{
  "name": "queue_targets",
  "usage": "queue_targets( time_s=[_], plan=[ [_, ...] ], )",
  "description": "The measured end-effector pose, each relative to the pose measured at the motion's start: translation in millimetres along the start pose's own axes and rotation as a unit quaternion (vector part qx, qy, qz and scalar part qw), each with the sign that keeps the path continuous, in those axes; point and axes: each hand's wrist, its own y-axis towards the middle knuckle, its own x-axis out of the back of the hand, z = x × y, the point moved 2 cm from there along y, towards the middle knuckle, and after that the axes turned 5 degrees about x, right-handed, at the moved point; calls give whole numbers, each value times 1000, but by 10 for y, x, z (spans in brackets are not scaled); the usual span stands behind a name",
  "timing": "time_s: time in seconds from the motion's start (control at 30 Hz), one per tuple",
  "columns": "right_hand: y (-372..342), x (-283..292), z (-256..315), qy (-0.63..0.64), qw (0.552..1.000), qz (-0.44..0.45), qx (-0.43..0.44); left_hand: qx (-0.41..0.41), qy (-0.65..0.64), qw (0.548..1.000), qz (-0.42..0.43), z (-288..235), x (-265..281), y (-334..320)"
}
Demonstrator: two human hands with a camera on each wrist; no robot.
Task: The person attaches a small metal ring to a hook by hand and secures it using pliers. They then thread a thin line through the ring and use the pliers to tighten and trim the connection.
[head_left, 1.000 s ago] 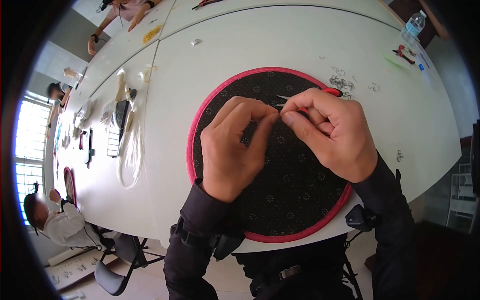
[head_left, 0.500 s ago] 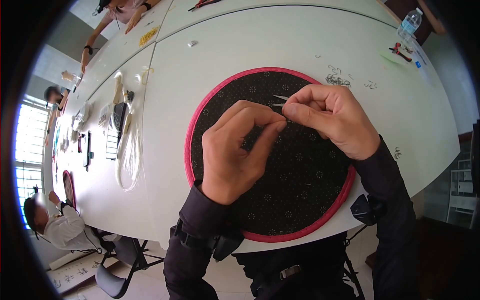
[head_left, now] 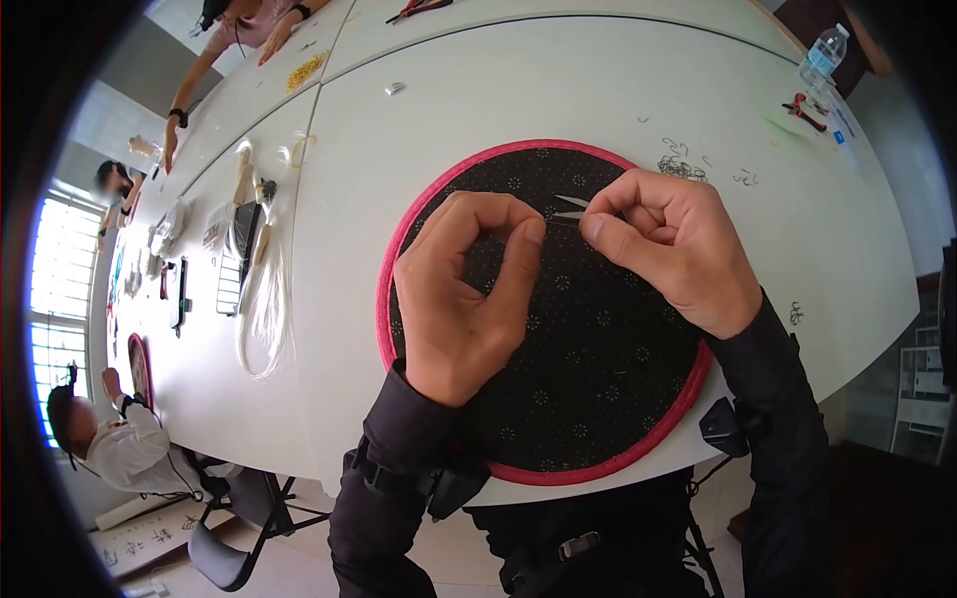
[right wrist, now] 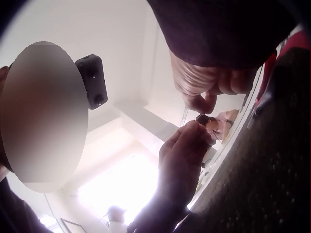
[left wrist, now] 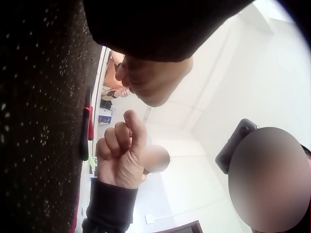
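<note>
Above the round black mat (head_left: 558, 369) with its pink rim, the left hand (head_left: 464, 289) has thumb and index fingertips together. The right hand (head_left: 678, 249) pinches thumb against index finger to its right. A faint thin strand (head_left: 563, 223) spans the small gap between the fingertips; its ends are hidden in the two pinches. Scissor-like blades (head_left: 572, 213) show past the right fingertips. In the left wrist view the tool's red and black handles (left wrist: 87, 126) lie on the mat, apart from the right hand (left wrist: 121, 155).
Small dark rings or hooks (head_left: 680, 164) are heaped behind the mat. Pale strand bundles (head_left: 264, 309) lie at left. Red-handled pliers (head_left: 803, 112) and a water bottle (head_left: 825, 55) stand or lie at back right. Other people are around the table's left side.
The fingertips of the two hands, close together before, are now farther apart, with the right hand shifted right and the left hand slightly left. The faint strand shows between them.
</note>
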Motion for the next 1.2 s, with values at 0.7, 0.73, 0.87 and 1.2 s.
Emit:
queue_targets(
  time_s=[0.7,0.73,0.87,1.2],
  plan=[
    [13,9,34,-4,1000,3,27,-31,2,999,43,2,-41,4],
    [14,10,37,-5,1000,1,27,-36,4,998,43,3,-44,5],
    [7,12,68,-12,999,-1,38,-52,15,998,43,5,-57,13],
    [22,23,13,46,999,7,4,-19,-8,998,57,-15,-50,-8]
  ],
)
